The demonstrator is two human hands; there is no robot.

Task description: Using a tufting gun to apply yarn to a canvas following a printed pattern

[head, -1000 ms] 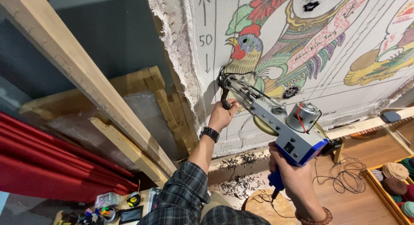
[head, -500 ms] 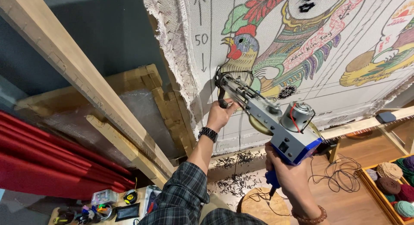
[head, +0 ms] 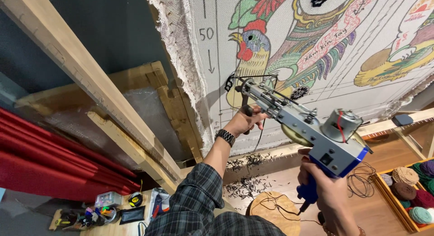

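Both grips closed on tufting gun (head: 298, 127): right hand (head: 327, 195) on blue rear handle, left hand (head: 244, 120) on front handle, nose against stretched cloth (head: 343, 50) nr frayed left edge, wood frame (head: 172, 109) close alongside.

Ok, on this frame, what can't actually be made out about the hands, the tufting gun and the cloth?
- Tufting gun, head view: whether its needle tip touches the printed cloth is unclear; the nose blocks it.
- Left hand: its fingers wrap the front handle, so the grip surface is hidden.
- Right hand: wrist cut off by the bottom edge; trigger finger hidden behind the blue handle.
- Yarn cones: cut off at the right edge.
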